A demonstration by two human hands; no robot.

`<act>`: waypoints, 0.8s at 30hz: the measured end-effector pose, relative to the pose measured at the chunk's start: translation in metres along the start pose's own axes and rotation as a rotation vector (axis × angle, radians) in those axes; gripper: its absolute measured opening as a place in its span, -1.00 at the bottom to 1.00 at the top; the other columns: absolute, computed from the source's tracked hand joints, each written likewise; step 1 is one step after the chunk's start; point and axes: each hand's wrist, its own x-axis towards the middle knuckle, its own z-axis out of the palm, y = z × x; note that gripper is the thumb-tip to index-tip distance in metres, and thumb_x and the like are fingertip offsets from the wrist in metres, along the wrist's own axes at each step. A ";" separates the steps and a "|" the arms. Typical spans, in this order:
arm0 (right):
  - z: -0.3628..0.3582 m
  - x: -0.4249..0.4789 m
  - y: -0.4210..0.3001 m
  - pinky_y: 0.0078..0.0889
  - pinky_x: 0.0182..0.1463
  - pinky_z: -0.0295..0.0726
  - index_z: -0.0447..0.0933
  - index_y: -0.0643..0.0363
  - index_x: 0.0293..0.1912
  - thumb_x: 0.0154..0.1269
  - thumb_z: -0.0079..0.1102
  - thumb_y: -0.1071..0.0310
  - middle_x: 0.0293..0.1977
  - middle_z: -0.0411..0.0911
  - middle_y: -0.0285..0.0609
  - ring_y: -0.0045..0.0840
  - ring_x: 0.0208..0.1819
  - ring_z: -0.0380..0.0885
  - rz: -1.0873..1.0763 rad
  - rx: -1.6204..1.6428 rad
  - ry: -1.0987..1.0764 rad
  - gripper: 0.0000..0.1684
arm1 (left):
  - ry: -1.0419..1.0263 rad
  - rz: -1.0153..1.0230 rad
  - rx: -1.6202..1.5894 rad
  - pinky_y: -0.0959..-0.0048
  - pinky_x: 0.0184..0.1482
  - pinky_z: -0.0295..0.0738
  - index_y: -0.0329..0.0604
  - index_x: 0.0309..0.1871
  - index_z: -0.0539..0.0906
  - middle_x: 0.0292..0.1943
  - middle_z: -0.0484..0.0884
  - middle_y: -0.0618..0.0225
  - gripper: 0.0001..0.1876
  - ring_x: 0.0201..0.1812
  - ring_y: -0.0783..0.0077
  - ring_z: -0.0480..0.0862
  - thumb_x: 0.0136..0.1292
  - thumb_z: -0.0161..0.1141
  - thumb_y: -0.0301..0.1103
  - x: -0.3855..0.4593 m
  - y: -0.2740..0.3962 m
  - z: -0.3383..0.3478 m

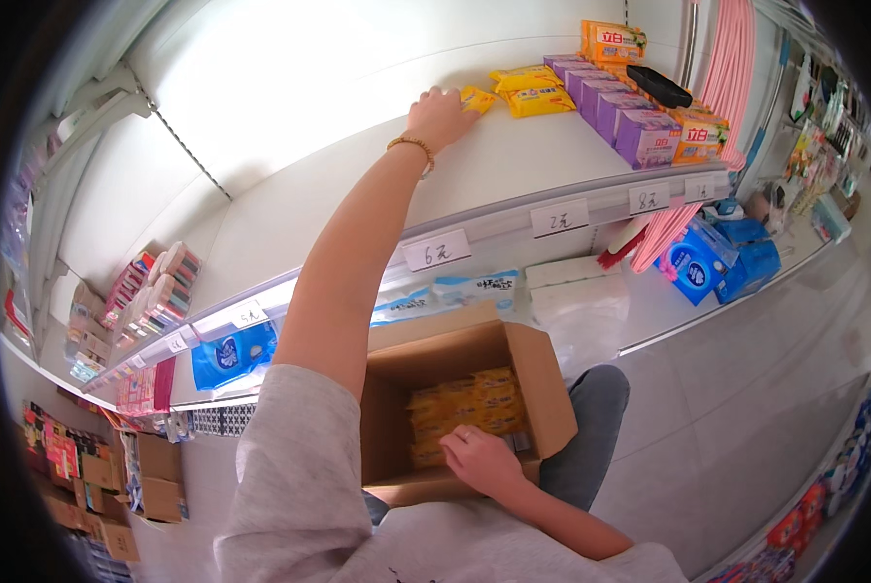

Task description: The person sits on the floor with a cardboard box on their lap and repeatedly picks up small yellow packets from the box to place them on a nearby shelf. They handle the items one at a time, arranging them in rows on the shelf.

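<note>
My left hand (439, 116), with a beaded bracelet at the wrist, reaches up to the white shelf (340, 204). It grips a yellow soap-like packet (477, 100) at the shelf surface; some fingers are hidden behind it. Just to the right lie stacked yellow packets (533, 91). Below the shelf edge, an open cardboard box (555, 386) sits in front of my body, holding several yellow packets (464, 404). My right hand (482, 459), wearing a ring, is inside the box's near side, fingertips over the packets. Whether it grips one cannot be told.
Purple boxes (617, 113) and orange packs (697, 138) stand in rows at the right, a black tray (657, 86) on top. Handwritten price cards (437, 250) line the shelf edge. Pink strands (730, 65) hang at the right. Blue tissue packs (697, 259) and wrapped white rolls (577, 291) sit lower.
</note>
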 end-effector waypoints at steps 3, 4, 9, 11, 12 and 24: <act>0.000 0.000 0.000 -0.24 -0.17 0.71 0.56 0.09 -0.20 0.36 0.24 0.33 -0.29 0.55 -0.21 -0.34 -0.14 0.65 0.024 0.018 -0.032 -0.92 | -0.103 -0.064 -0.193 0.15 0.20 0.58 -0.11 0.34 0.52 0.21 0.64 0.09 -0.41 0.26 0.08 0.62 0.40 0.27 0.06 -0.007 -0.009 -0.009; 0.000 0.000 0.000 -0.23 -0.17 0.71 0.57 0.09 -0.20 0.36 0.23 0.33 -0.29 0.56 -0.20 -0.33 -0.14 0.66 0.032 0.019 -0.047 -0.92 | -0.092 -0.036 -0.177 0.15 0.18 0.60 -0.10 0.35 0.52 0.20 0.64 0.11 -0.41 0.25 0.09 0.63 0.37 0.30 0.01 -0.009 -0.013 -0.012; -0.003 0.001 0.000 -0.15 -0.15 0.71 0.59 0.11 -0.16 0.37 0.24 0.31 -0.25 0.61 -0.15 -0.23 -0.17 0.68 0.081 0.074 -0.071 -0.88 | 0.228 0.274 0.118 0.12 0.19 0.58 -0.05 0.40 0.47 0.15 0.65 0.17 -0.31 0.20 0.11 0.64 0.17 0.45 -0.25 -0.051 -0.017 -0.034; -0.003 0.002 -0.002 -0.12 -0.14 0.70 0.60 0.10 -0.14 0.37 0.24 0.30 -0.23 0.63 -0.14 -0.20 -0.17 0.68 0.107 0.095 -0.083 -0.87 | 0.365 0.465 0.239 0.13 0.20 0.57 -0.05 0.41 0.46 0.11 0.65 0.18 -0.24 0.16 0.09 0.64 0.09 0.47 -0.35 -0.081 -0.029 -0.051; -0.004 0.002 -0.003 -0.10 -0.14 0.70 0.60 0.10 -0.14 0.38 0.23 0.29 -0.23 0.63 -0.14 -0.18 -0.17 0.68 0.120 0.097 -0.090 -0.86 | 0.432 0.517 0.202 0.14 0.20 0.56 -0.03 0.42 0.46 0.08 0.64 0.18 -0.22 0.13 0.09 0.63 0.05 0.48 -0.40 -0.101 -0.033 -0.061; -0.062 0.037 -0.004 -0.36 0.17 0.60 0.45 0.11 0.38 0.35 0.39 0.36 0.15 0.57 -0.20 -0.50 0.08 0.61 0.286 1.037 0.051 -0.36 | 0.390 0.616 -0.172 0.00 0.32 0.53 -0.10 0.31 0.62 0.02 0.65 0.22 -0.24 0.06 0.15 0.67 -0.11 0.58 -0.42 -0.386 -0.045 -0.054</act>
